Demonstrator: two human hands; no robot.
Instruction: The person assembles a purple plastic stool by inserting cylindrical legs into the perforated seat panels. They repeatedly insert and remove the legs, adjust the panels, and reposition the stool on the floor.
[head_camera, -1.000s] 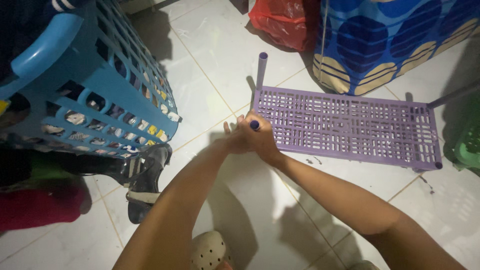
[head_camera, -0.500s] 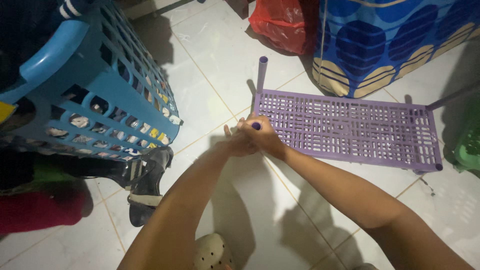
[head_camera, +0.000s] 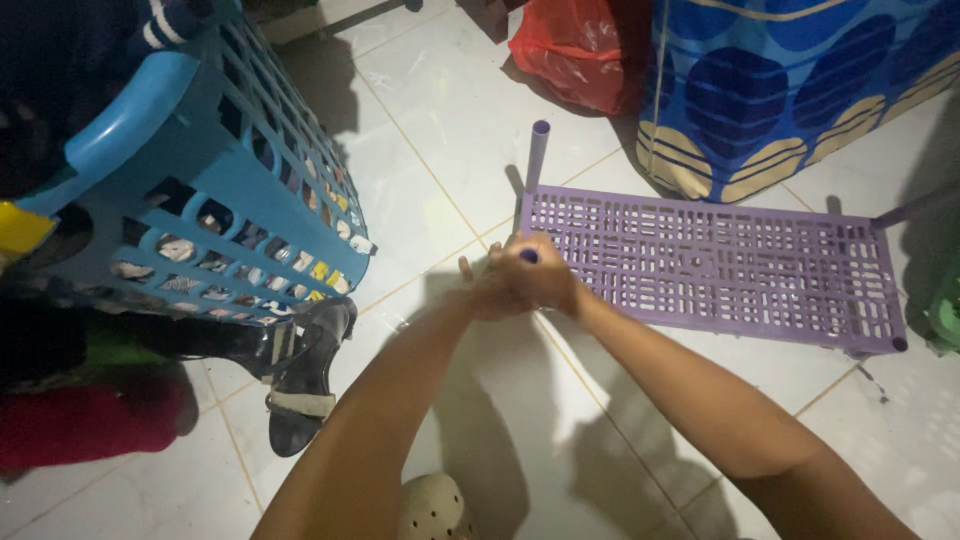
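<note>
1. Both hands meet at the near-left corner of the purple slatted shelf panel (head_camera: 715, 268), which lies flat on the white tiled floor (head_camera: 450, 130).
2. The right hand (head_camera: 545, 275) is closed around a short purple tube (head_camera: 528, 256) standing at this corner; only the round top of the tube shows between the fingers.
3. The left hand (head_camera: 482, 292) is pressed against the right one from the 9 o'clock side. Its fingers seem wrapped on the same corner, but it cannot be told exactly what they grip.
4. A second purple leg tube (head_camera: 538, 153) already stands upright at the far-left corner, at 12 o'clock from the hands. Other legs show dimly at the right corners.
5. The step in hand appears to be the seating of the leg into its corner socket.
6. The next move would probably call for a straight push down, with the tube kept upright so it does not jam, while the panel is held from sliding on the smooth tiles.
7. At 9 to 10 o'clock stands a blue laundry basket (head_camera: 210, 200); below it lies a black sandal (head_camera: 305, 375), and a beige clog (head_camera: 435, 510) lies at 6 o'clock.
</note>
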